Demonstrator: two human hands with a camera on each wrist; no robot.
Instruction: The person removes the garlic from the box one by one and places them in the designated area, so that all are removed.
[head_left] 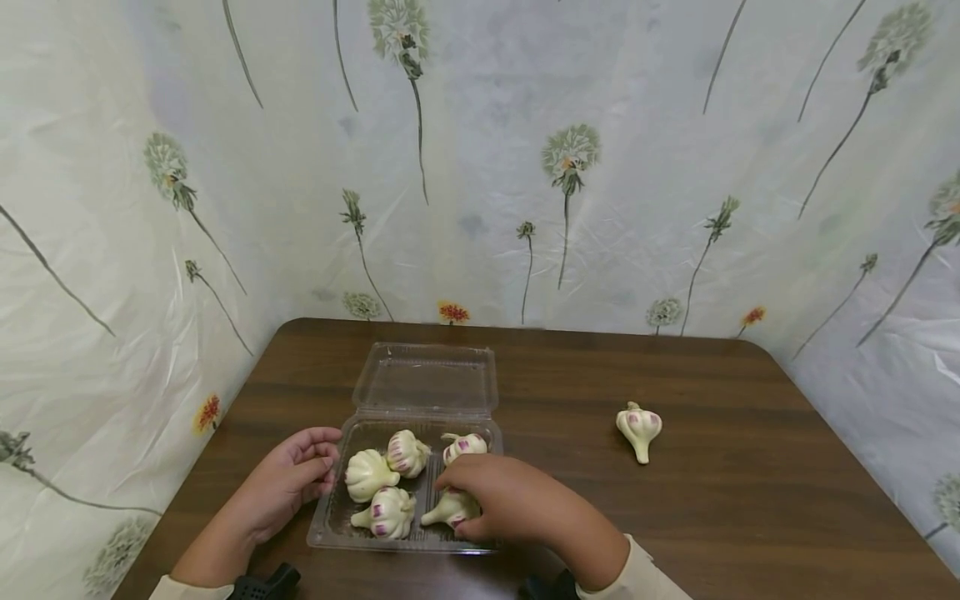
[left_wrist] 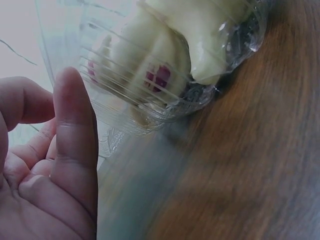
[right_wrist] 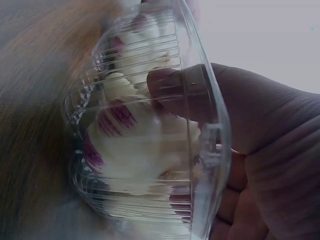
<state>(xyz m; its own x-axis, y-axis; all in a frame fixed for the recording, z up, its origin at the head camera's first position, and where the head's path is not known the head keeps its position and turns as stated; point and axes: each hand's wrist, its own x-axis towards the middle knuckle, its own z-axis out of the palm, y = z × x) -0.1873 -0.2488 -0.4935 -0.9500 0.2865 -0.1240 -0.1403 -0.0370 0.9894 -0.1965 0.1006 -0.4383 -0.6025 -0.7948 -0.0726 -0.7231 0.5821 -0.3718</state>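
Note:
A clear plastic clamshell container (head_left: 330,533) stands on the table with its lid (head_left: 423,379) folded back. Three garlic bulbs, one of them this pale bulb (head_left: 367,476), fill its left half. In the right half lie a garlic bulb (head_left: 465,446) at the back and another garlic bulb (head_left: 452,508) at the front. My right hand (head_left: 513,500) reaches over the right rim and grips the front bulb; the right wrist view shows the thumb (right_wrist: 172,92) on it through the wall. Loosely bent, my left hand (head_left: 288,479) is beside the left rim, fingertips right at it.
One more garlic bulb (head_left: 639,432) lies on the brown wooden table (head_left: 720,500), right of the container. A pale plastic sheet (head_left: 480,167) printed with dandelions rises behind the table and along both sides.

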